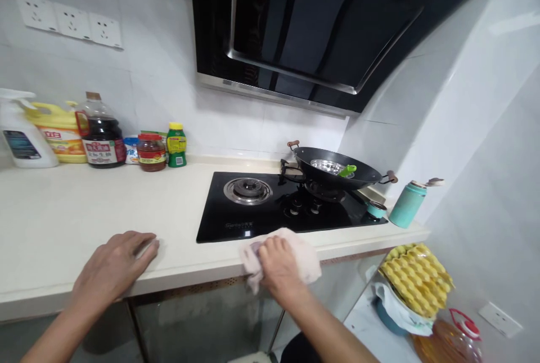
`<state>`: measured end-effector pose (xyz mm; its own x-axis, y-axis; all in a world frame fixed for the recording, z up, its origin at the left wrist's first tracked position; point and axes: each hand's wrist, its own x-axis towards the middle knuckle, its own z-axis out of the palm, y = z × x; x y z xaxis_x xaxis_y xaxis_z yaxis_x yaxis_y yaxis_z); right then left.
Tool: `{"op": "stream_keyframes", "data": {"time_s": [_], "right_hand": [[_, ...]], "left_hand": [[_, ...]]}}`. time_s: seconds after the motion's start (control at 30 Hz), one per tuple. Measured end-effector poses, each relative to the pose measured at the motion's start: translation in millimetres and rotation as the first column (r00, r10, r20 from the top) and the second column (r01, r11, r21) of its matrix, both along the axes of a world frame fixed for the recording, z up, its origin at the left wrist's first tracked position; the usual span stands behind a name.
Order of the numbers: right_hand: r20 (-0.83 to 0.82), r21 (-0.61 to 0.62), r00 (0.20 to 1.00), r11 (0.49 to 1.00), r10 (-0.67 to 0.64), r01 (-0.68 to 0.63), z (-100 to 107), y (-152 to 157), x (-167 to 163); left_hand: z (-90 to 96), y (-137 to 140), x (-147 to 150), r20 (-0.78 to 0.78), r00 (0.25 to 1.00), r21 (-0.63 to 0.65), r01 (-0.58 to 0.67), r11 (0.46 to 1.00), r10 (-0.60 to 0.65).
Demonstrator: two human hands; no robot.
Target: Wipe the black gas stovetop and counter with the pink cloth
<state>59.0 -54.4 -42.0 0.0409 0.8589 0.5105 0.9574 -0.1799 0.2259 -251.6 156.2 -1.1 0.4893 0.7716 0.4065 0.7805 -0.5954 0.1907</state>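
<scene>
My right hand (278,266) is closed on a pale pink cloth (302,250), which lies over the front edge of the white countertop (169,205). The cloth touches the counter just in front of the black gas stove (261,222), and one end droops below the edge. To the left, my left hand (113,264) rests at the counter's front edge, holding nothing, its fingers bent loosely with the thumb apart. A dark wok (358,174) sits on the right burner, with a metal strainer (324,167) with a green handle inside. The left burner (248,190) is bare.
Along the wall stand a spray bottle (26,132), a yellow jug (63,138), a soy sauce bottle (103,138), a red-lidded jar (152,153) and a green bottle (176,146). A turquoise flask (407,205) stands right of the stove. Yellow egg trays (417,278) and an oil jug (449,340) sit lower right.
</scene>
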Motion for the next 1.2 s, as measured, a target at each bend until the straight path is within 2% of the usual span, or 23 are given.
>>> {"op": "stream_keyframes", "data": {"time_s": [0.13,0.2,0.3,0.4,0.47,0.57,0.63,0.73,0.9,1.03,1.13,1.2], "right_hand": [[0.016,0.003,0.987,0.987,0.159,-0.159,-1,55,-90],[0.021,0.017,0.978,0.978,0.209,-0.209,1,72,-122],[0.019,0.044,0.957,0.956,0.288,-0.289,2,80,-143],[0.003,0.072,0.925,0.923,0.38,-0.379,-4,73,-132],[-0.011,0.122,0.928,0.921,0.373,-0.369,-12,64,-112],[-0.002,0.222,0.96,0.936,0.28,-0.273,-26,46,-73],[0.019,0.285,0.977,0.935,0.213,-0.21,-32,28,-41],[0.005,0.316,0.989,0.938,0.151,-0.144,-37,-10,17],[0.054,0.256,0.997,0.964,0.062,-0.074,-42,-80,134],[0.113,0.246,0.993,0.969,-0.035,0.007,-51,-123,220],[0.129,0.239,0.984,0.967,-0.121,0.087,-54,-141,252],[0.132,0.225,0.973,0.961,-0.19,0.157,-52,-145,253]], "left_hand": [[-2.4,0,-1,0.042,0.999,0.037,0.018,0.999,-0.02],[-4.9,1,-3,0.086,0.996,0.066,0.03,0.997,-0.036],[-8.7,4,-5,0.167,0.985,0.078,0.03,0.997,-0.042],[-10.4,7,-7,0.23,0.972,0.075,0.037,0.996,-0.053],[-10.0,6,-8,0.24,0.969,0.067,0.038,0.997,-0.053],[-7.7,2,-10,0.232,0.972,0.048,0.021,0.999,-0.031],[-6.3,-2,-9,0.234,0.972,0.05,0.005,0.999,-0.017],[-5.3,-7,-8,0.251,0.968,0.08,0.001,0.997,-0.021],[-5.0,-12,-4,0.261,0.965,0.108,-0.016,0.994,-0.013],[-4.7,-15,-2,0.25,0.968,0.124,-0.032,0.992,0.0],[-4.8,-17,-1,0.245,0.969,0.134,-0.019,0.991,-0.015],[-5.1,-18,-1,0.233,0.972,0.136,-0.008,0.991,-0.024]]}}
